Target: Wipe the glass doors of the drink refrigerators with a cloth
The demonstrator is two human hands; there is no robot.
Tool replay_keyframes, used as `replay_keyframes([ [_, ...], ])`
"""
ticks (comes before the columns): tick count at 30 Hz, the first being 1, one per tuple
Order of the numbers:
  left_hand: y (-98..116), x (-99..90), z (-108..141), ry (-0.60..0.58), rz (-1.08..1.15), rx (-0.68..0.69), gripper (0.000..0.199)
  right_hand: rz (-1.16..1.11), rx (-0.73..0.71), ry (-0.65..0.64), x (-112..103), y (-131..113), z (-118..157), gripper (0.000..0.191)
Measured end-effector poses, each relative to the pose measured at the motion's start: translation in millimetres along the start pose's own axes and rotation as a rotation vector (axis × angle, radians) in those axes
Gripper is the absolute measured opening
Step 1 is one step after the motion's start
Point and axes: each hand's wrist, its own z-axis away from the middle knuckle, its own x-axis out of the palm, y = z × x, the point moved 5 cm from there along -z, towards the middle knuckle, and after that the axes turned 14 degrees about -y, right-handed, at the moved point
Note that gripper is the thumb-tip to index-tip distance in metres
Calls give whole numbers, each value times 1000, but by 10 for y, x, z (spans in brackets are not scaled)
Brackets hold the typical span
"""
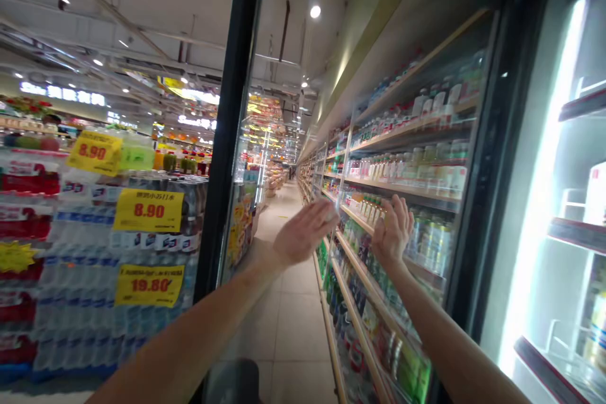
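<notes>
Both arms reach forward to a glass door (290, 322) with a black frame (231, 107), which stands open before me. My left hand (305, 232) is at the middle of the pane, its fingers stretched out and slightly blurred. A small pale patch shows at its fingertips, too unclear to name. My right hand (392, 230) is raised further right, fingers apart and a little bent, with nothing visible in it. Both hands are at or close to the glass; I cannot tell whether they touch it.
To the right is a lit cooler cabinet with shelf edges (575, 235) and a bright light strip (544, 183). Stacked packs of bottled water (78, 303) with yellow price signs (149, 209) stand at left. Shelves of bottles (402, 167) and a tiled aisle floor (298, 309) show in the pane.
</notes>
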Motion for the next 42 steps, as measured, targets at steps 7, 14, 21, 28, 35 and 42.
replay_keyframes([
  [7,-80,-10,-239,62,21,-295,49,1,-9,-1,12,18,13,41],
  [14,546,164,-222,-68,-29,210,43,1,-33,-7,-7,4,20,43],
  [21,255,65,-447,13,31,-118,46,-8,-9,-6,-19,15,15,42],
  [28,233,38,-487,-43,52,45,44,-6,-11,-4,-14,25,15,42],
  [35,407,57,-582,1,34,82,40,-2,-25,3,-18,34,22,42],
  [42,-115,-99,-684,77,81,-344,45,-7,-18,-8,0,33,23,42],
])
